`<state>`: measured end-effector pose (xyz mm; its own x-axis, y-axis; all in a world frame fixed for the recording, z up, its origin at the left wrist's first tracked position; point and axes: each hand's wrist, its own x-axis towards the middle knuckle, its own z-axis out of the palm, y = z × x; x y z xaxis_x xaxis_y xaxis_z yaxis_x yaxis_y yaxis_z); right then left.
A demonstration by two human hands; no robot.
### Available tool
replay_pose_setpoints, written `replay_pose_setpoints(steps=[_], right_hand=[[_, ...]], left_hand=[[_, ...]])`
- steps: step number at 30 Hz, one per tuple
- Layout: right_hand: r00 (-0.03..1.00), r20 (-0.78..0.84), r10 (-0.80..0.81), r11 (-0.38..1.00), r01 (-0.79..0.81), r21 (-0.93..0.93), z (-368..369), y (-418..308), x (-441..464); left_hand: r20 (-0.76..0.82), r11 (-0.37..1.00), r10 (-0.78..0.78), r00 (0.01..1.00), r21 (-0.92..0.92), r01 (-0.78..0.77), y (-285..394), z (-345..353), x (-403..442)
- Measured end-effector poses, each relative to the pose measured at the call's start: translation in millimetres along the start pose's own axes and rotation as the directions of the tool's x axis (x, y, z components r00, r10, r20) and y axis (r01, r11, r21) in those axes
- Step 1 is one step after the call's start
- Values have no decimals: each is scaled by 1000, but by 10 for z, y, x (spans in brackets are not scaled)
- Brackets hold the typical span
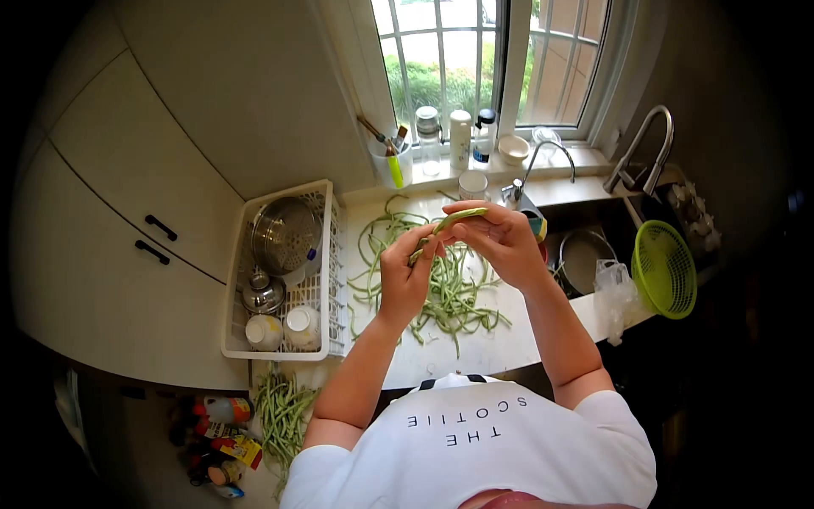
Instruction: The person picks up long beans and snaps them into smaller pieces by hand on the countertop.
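Above the counter, my left hand [407, 265] and my right hand [502, 241] come close together around one long green bean [459, 218]. Both sets of fingers pinch the bean, which bends between them. Beneath the hands, a loose spread of long green beans [454, 293] covers much of the white countertop [509, 343]. My hands and forearms hide part of that spread. A second heap of green beans [284, 411] lies at the lower left, beside my left arm.
A white dish rack [332, 254] with a steel colander [287, 236] stands left. To the right are the sink [604, 219], a faucet [555, 146] and a green basket [665, 270]. Bottles [459, 138] line the windowsill. Packaged goods [227, 428] sit at lower left.
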<state>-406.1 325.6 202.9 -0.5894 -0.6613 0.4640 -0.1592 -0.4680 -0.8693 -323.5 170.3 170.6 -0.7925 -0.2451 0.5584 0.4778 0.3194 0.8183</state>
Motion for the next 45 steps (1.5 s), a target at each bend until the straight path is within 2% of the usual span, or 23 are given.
replay_pose_setpoints(steps=[2,8,10,11,13,14,16,18,20,22,25,29,31,32,34,35,36,38,39,40,42,43,45], right_hand=[[996,-89,-20,992,9,-123,26,-38,51],[997,-61,-53,982,41,-184,18,-64,134],[990,13,-143,860,131,-494,25,-93,139],[991,10,-131,864,119,-490,37,-99,150],[949,190,-250,637,309,-706,78,-90,152],[956,182,-230,651,290,-702,95,-80,128],[930,225,-290,460,341,-819,108,-63,114],[935,248,-253,423,338,-841,85,-14,88],[924,305,-232,323,369,-871,71,49,50],[952,286,-104,317,305,-898,56,95,-16],[945,230,-232,311,297,-903,52,202,-29],[982,96,-162,414,156,-897,30,286,-129],[964,-166,208,803,-265,-534,48,339,-169],[964,-167,209,804,-266,-532,34,401,-177],[934,-170,315,927,-341,-158,22,513,-194],[935,-150,321,945,-326,-9,48,547,-186],[934,-152,324,945,-328,-4,11,566,-190],[895,-6,446,836,-414,360,-85,602,-200],[865,-21,502,792,-450,412,-31,557,-184],[863,-21,504,791,-452,413,-44,585,-188],[933,58,356,642,-289,710,-102,661,-197],[935,-30,354,694,-242,678,-146,641,-206],[950,-120,288,806,-173,566,-269,665,-217]], left_hand=[[-35,998,-56,998,-20,56,43,-28,9],[30,985,-136,990,-99,139,49,-109,-4],[4,987,-135,991,-81,135,146,-120,0],[-20,989,-132,991,-63,130,173,-121,-1],[-33,995,-101,994,-3,101,135,-129,-5],[-39,997,-54,998,60,56,113,-139,-21],[-34,991,-72,997,106,76,102,-170,-54],[-24,936,11,1000,351,-2,107,-173,-76],[-27,922,-3,1000,386,13,105,-153,-73],[-21,899,38,999,438,-25,77,-127,-99],[0,929,11,1000,369,-11,50,-67,-138],[53,934,34,998,353,-50,2,-26,-127],[58,939,20,998,341,-38,-10,-15,-118],[67,950,-37,997,311,14,-22,-7,-122],[81,956,-98,992,284,71,-41,7,-134],[83,957,-101,991,281,74,-49,11,-134],[85,958,-104,991,277,76,-58,14,-136],[91,959,-84,992,276,56,-90,37,-149],[93,961,-60,994,273,32,-110,46,-156],[93,961,-62,994,274,35,-133,46,-163],[-22,976,-119,993,183,121,-189,44,-182],[-25,975,-123,992,183,125,-229,23,-182],[-141,978,-201,969,-75,192,-292,-70,-155]])
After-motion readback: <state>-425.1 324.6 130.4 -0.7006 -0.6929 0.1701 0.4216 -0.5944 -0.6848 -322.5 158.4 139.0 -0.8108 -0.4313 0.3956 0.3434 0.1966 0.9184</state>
